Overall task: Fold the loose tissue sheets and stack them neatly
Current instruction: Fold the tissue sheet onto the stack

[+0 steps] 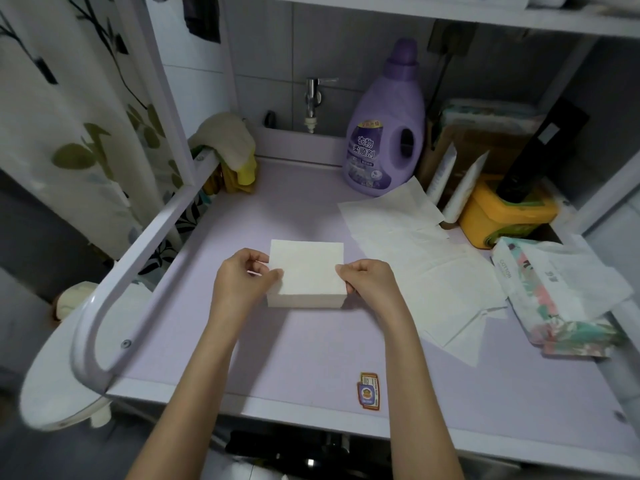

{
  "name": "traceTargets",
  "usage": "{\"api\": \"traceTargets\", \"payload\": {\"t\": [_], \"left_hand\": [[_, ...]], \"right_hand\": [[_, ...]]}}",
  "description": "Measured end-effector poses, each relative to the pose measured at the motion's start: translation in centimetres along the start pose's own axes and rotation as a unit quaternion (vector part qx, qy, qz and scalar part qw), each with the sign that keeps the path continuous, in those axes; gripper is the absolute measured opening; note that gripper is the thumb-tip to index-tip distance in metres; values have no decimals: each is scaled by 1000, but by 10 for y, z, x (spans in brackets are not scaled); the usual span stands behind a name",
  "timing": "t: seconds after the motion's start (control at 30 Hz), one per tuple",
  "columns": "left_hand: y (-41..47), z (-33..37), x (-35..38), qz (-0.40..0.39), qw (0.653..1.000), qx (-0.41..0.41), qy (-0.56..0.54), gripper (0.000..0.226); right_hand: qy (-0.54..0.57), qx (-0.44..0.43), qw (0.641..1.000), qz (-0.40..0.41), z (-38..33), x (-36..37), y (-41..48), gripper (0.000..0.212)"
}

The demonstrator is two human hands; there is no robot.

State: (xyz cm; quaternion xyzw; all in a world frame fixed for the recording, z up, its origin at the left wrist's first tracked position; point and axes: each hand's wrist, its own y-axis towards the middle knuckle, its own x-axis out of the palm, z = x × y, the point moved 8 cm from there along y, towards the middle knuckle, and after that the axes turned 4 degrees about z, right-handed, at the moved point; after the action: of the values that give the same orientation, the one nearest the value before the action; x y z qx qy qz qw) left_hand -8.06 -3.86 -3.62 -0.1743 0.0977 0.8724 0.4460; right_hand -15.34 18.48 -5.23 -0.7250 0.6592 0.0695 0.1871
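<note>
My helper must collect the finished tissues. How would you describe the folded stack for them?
On the lilac tabletop before the purple fabric softener bottle, the folded tissue stack sits mid-surface, held between the left hand and right hand. Unlike the loose sheets lying flat to its right, it is a thick compact block.

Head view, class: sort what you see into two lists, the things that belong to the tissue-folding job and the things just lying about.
Job in hand:
folded tissue stack, pinched by left hand and right hand
loose tissue sheets

Lying about:
purple softener bottle
yellow tub
tap
cloth
tissue pack
sticker
</note>
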Motion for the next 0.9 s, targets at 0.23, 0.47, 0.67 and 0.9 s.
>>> {"api": "traceTargets", "payload": {"t": [0.23, 0.47, 0.67, 0.9], "left_hand": [[-12, 32, 8, 27, 967, 217, 129, 52], [-18, 27, 68, -170, 858, 266, 405, 68], [-20, 21, 68, -193, 859, 236, 412, 58], [-16, 32, 66, -189, 864, 237, 401, 58]], "right_hand": [[59, -65, 994, 66, -11, -4, -4, 31], [-240, -176, 950, -92, -20, 28, -6, 48], [-186, -124, 966, 127, -9, -41, 72, 41], [-355, -139, 914, 138, -5, -45, 122, 26]]}}
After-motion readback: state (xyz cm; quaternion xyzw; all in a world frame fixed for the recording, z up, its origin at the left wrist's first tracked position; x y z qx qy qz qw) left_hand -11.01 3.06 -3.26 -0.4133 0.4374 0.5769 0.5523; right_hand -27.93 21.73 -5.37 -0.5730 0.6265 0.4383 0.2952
